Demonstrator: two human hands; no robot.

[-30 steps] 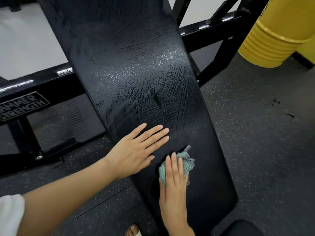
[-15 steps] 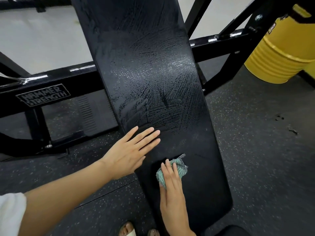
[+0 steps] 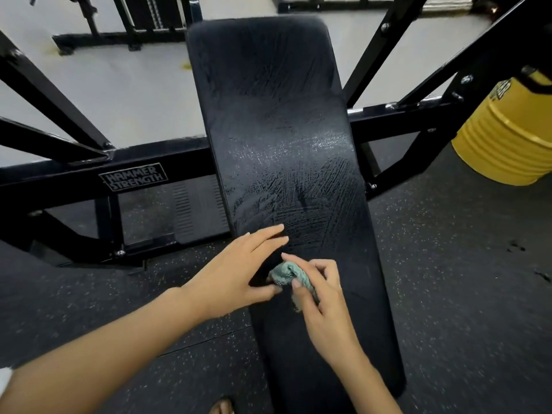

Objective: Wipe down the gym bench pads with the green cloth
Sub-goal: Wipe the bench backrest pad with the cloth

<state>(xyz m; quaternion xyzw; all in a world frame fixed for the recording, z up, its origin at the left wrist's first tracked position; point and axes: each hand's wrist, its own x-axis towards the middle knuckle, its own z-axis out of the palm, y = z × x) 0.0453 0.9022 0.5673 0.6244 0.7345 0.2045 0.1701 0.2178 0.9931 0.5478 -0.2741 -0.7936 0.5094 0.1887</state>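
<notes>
Head view: yellow drum point(image 3: 504, 138) far R, contents not visible. Bench pad point(image 3: 283, 115) streaked wet; speckled floor point(image 3: 463, 279) open to its R, black frame point(image 3: 74, 171) on its L. My L hand point(image 3: 230, 276) at pad's L edge, fingers point(image 3: 265, 234) straight. R hand point(image 3: 325, 306) fingers point(image 3: 325, 268) curled, pinching bunched green cloth point(image 3: 285, 273) over pad's near half.

Partly hidden: green cloth point(image 3: 287, 274) inside right hand point(image 3: 325, 309); yellow drum point(image 3: 504, 144) cut by right edge.
</notes>
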